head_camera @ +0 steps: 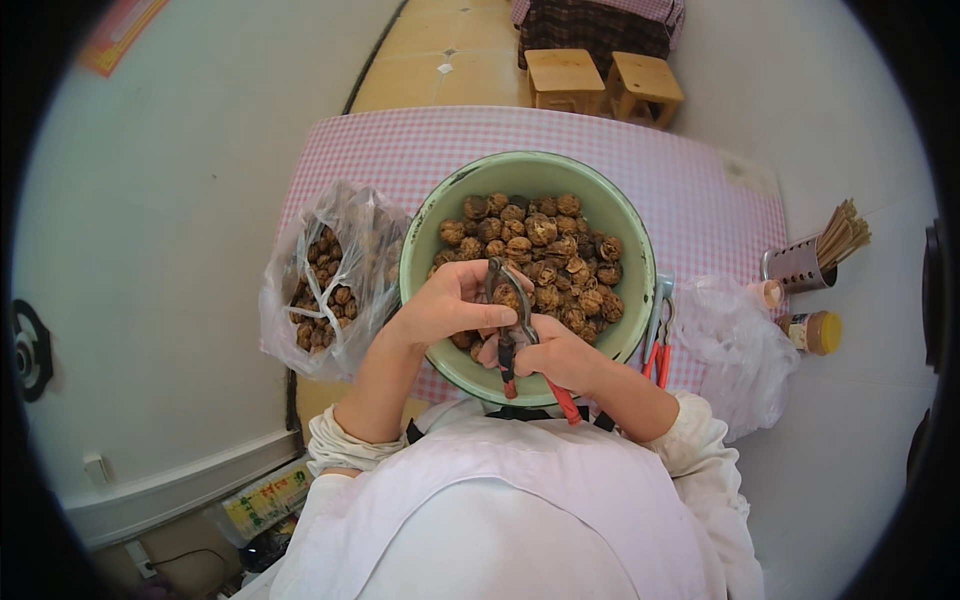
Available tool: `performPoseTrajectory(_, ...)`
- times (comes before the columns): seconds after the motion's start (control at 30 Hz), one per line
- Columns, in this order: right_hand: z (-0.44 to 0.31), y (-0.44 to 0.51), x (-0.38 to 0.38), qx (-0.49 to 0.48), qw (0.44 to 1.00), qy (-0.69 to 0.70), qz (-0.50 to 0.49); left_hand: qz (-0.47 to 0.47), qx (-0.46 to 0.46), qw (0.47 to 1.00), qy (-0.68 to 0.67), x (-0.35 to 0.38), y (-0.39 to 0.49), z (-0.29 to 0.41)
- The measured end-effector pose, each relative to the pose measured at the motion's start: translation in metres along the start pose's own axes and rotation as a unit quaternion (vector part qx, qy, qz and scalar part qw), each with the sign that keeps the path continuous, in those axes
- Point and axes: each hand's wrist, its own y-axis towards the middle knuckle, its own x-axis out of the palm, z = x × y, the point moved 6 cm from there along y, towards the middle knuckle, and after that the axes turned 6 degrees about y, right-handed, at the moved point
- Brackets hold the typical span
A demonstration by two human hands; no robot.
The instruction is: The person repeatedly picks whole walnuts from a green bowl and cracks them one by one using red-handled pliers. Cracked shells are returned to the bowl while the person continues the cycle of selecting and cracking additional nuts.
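Over a green enamel basin (637, 247), my right hand (562, 358) grips a plier-type walnut cracker (533, 330) with red handles. Its handles are spread and point towards my body. Between its curved metal jaws sits a walnut (506, 295), which the fingers of my left hand (450, 304) hold in place. My left thumb lies across the lower part of the jaws. Many walnuts (517, 247) in brown, wrinkled shells fill the bottom of the basin, and some of them look cracked. My hands and the tool hide the near part of the pile.
Left of the basin stands a plastic bag (281, 300) of walnuts. Red-handled pliers (663, 352) and a grey-handled tool (657, 315) lie at its right. Beyond are a crumpled plastic bag (739, 352), a yellow-lidded jar (810, 333) and a metal holder (799, 264) of chopsticks. Wooden stools (564, 71) stand past the checked tablecloth (360, 150).
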Motion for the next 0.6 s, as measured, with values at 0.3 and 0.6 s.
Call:
performPoseTrajectory(0.3,0.009,0.008,0.002,-0.053,0.996,0.062,0.026,0.014,0.068,0.997,-0.032,0.002,0.004,-0.004)
performPoseTrajectory(0.6,-0.003,0.011,0.002,-0.047,0.989,0.142,-0.015,0.27,0.159,0.926,0.213,-0.003,-0.018,0.023)
